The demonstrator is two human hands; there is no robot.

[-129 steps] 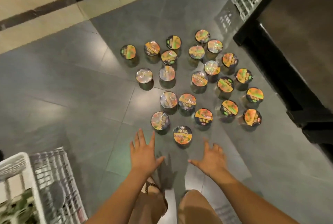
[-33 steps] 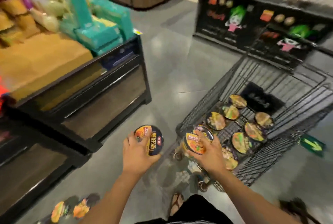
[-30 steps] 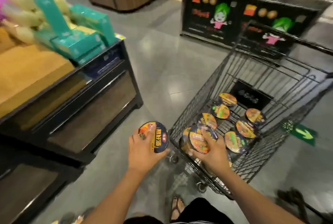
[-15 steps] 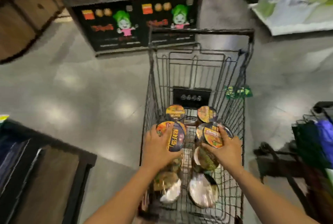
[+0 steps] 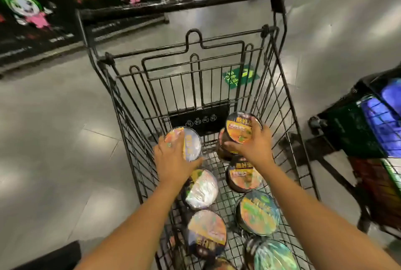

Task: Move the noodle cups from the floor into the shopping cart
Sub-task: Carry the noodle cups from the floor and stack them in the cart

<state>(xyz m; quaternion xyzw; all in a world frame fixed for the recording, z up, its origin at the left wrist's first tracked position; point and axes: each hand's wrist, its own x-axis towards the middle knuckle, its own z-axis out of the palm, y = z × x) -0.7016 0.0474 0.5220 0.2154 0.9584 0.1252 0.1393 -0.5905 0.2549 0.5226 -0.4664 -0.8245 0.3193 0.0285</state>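
Now left hand (image 5: 171, 161) and right hand (image 5: 252, 147) each clasp a noodle cup (image 5: 192, 142); seat both upright in the shopping cart (image 5: 173, 5) (far end seems roomiest).

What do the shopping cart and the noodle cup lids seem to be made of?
Shopping cart: likely metal wire with dark coating; thin bars joined in a grid. Noodle cup lids: probably glossy foil or plastic film; they glare and shimmer.
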